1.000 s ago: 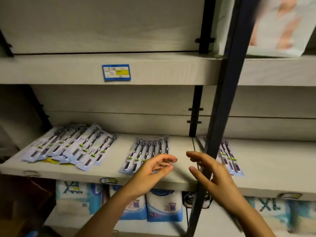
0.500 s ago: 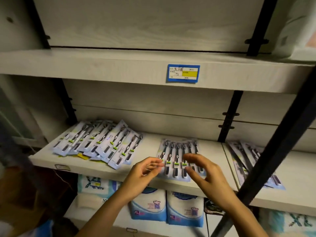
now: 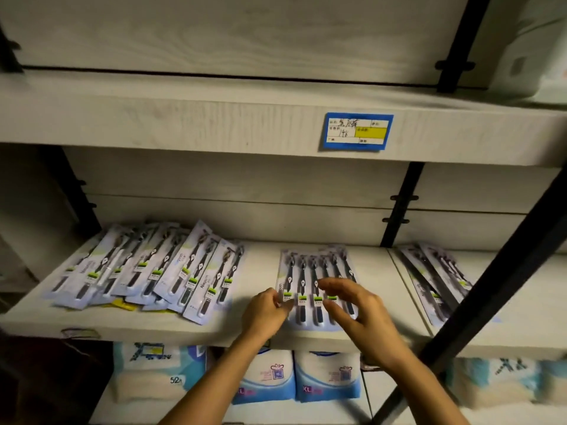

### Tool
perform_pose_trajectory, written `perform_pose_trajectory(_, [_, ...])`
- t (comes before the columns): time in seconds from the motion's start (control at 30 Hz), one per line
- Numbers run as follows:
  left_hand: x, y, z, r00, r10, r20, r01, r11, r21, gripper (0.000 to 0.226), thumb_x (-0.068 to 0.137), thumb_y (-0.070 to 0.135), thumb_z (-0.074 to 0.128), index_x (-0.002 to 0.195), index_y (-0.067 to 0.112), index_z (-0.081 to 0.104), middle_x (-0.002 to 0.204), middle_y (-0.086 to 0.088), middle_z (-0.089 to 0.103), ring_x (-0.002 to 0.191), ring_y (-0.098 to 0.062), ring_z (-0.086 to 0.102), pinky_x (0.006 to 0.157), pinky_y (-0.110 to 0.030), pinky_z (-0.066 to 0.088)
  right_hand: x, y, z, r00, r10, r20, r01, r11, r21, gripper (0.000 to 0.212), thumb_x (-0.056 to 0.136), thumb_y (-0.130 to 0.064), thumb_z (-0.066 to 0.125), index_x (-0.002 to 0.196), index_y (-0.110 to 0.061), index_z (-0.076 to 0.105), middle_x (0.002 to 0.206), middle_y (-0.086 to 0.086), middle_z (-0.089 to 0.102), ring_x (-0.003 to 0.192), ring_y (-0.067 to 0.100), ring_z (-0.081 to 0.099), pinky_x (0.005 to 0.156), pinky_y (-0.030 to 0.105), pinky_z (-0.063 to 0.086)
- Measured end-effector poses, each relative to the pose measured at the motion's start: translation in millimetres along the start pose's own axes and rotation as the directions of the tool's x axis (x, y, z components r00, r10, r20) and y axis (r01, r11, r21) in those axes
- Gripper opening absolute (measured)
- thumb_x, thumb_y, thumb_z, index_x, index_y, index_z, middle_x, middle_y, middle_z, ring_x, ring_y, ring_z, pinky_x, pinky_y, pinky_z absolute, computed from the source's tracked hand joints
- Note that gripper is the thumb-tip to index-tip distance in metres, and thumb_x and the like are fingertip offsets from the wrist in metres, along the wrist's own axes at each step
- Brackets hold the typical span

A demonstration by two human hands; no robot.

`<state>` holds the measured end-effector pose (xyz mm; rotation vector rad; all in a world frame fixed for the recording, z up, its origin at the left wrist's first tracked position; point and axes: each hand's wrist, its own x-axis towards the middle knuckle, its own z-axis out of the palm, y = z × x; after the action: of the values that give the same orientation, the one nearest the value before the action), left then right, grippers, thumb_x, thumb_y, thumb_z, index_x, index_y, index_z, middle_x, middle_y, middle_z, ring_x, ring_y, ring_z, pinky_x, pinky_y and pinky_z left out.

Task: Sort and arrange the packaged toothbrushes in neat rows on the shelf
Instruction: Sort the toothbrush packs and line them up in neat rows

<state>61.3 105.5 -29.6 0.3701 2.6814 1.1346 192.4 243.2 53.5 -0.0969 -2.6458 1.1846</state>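
My left hand (image 3: 265,312) touches the left edge of the middle toothbrush pack (image 3: 316,271), my right hand (image 3: 359,314) hovers loosely curled over its lower right part, a jumbled heap of packs (image 3: 147,271) lies to its left, and more packs (image 3: 429,280) lie to its right.

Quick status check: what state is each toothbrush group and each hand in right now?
Left toothbrush pile: lying flat, overlapping, fanned askew, unsorted.
Middle toothbrush packs: flat, side by side in a neat row.
Right toothbrush packs: flat, angled, partly hidden behind the black post.
Left hand: at the middle row's left edge; grip unclear.
Right hand: fingers loosely bent over the middle row, holding nothing.
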Motion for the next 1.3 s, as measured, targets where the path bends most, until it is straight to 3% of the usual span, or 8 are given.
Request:
perform_pose_trajectory(0.17, [16, 6, 25, 0.999, -0.022, 0.043, 0.003, 0.916, 0.4, 0.045, 0.091, 0.043, 0.048, 0.118, 0.009, 0.054, 0.121, -0.012, 0.058, 0.11, -0.025, 0.055, 0.088, -0.033, 0.044, 1, 5, -1, 1.0, 0.027, -0.007, -0.027, 1.0, 0.006, 0.033, 0.092, -0.026, 0.056, 0.112, -0.051, 0.046, 0.112, -0.031, 0.054, 0.108, -0.015, 0.049, 0.088, 0.0, 0.037])
perform_pose_trajectory(0.3, [21, -4, 29, 0.999, -0.024, 0.033, 0.003, 0.85, 0.527, 0.043, 0.094, 0.046, 0.04, 0.122, 0.016, 0.052, 0.118, -0.008, 0.06, 0.108, -0.023, 0.056, 0.083, -0.032, 0.044, 2, 11, 0, 0.999, 0.04, -0.006, -0.04, 0.999, 0.005, 0.032, 0.092, -0.027, 0.056, 0.113, -0.049, 0.048, 0.115, -0.029, 0.054, 0.106, -0.013, 0.051, 0.088, 0.002, 0.038])
perform_pose_trajectory(0.43, [23, -3, 29, 0.999, -0.022, 0.027, 0.004, 0.853, 0.522, 0.035, 0.095, 0.04, 0.041, 0.111, 0.017, 0.062, 0.102, -0.004, 0.066, 0.088, -0.017, 0.061, 0.065, -0.025, 0.041, 3, 13, 2, 0.999, 0.048, -0.004, -0.048, 0.999, -0.004, 0.032, 0.092, -0.025, 0.056, 0.113, -0.048, 0.048, 0.11, -0.029, 0.055, 0.104, -0.013, 0.052, 0.084, 0.002, 0.039])
perform_pose_trajectory(0.7, [40, -6, 32, 1.0, 0.026, 0.011, -0.027, 0.795, 0.606, 0.048, 0.093, 0.054, 0.036, 0.119, 0.017, 0.052, 0.113, -0.005, 0.062, 0.103, -0.02, 0.059, 0.081, -0.03, 0.046, 6, 16, 2, 0.996, 0.093, 0.006, -0.093, 0.996, -0.005, 0.03, 0.093, -0.031, 0.054, 0.114, -0.05, 0.045, 0.111, -0.029, 0.053, 0.106, -0.01, 0.051, 0.085, 0.004, 0.041])
perform_pose_trajectory(0.9, [13, 6, 1, 0.993, 0.117, -0.032, -0.087, 0.868, 0.489, 0.036, 0.096, 0.047, 0.034, 0.112, 0.02, 0.052, 0.102, -0.001, 0.065, 0.081, -0.014, 0.059, 0.054, -0.017, 0.032, 8, 17, 4, 0.982, 0.187, 0.005, -0.187, 0.979, 0.077, 0.03, 0.093, -0.03, 0.054, 0.122, -0.037, 0.05, 0.113, -0.02, 0.057, 0.1, -0.004, 0.057, 0.089, 0.018, 0.05])
perform_pose_trajectory(1.0, [-24, 16, -15, 0.957, 0.285, -0.052, -0.247, 0.898, 0.363, 0.026, 0.093, 0.05, 0.04, 0.096, 0.026, 0.05, 0.097, 0.006, 0.066, 0.079, -0.01, 0.061, 0.058, -0.014, 0.038, 11, 10, 10, 0.957, 0.288, 0.035, -0.287, 0.926, 0.246, 0.039, 0.092, -0.033, 0.053, 0.13, -0.024, 0.047, 0.112, -0.014, 0.056, 0.092, -0.002, 0.061, 0.081, 0.014, 0.051])
perform_pose_trajectory(1.1, [-58, 24, -17, 0.924, 0.382, -0.027, -0.356, 0.883, 0.305, 0.026, 0.09, 0.051, 0.041, 0.102, 0.03, 0.051, 0.1, 0.01, 0.063, 0.091, -0.011, 0.061, 0.069, -0.02, 0.042, 12, 1, 17, 0.919, 0.368, 0.142, -0.392, 0.808, 0.439, 0.04, 0.09, -0.034, 0.055, 0.126, -0.024, 0.042, 0.111, -0.003, 0.061, 0.087, 0.007, 0.066, 0.076, 0.019, 0.054])
perform_pose_trajectory(1.3, [-75, 28, -10, 0.904, 0.426, -0.035, -0.395, 0.863, 0.316, 0.032, 0.09, 0.057, 0.035, 0.108, 0.033, 0.045, 0.108, 0.014, 0.056, 0.1, -0.01, 0.055, 0.077, -0.027, 0.043, 6, 3, 20, 0.898, 0.43, 0.091, -0.402, 0.718, 0.568, 0.047, 0.082, -0.006, 0.067, 0.12, -0.013, 0.04, 0.096, 0.019, 0.063, 0.076, 0.019, 0.064, 0.062, 0.02, 0.056])
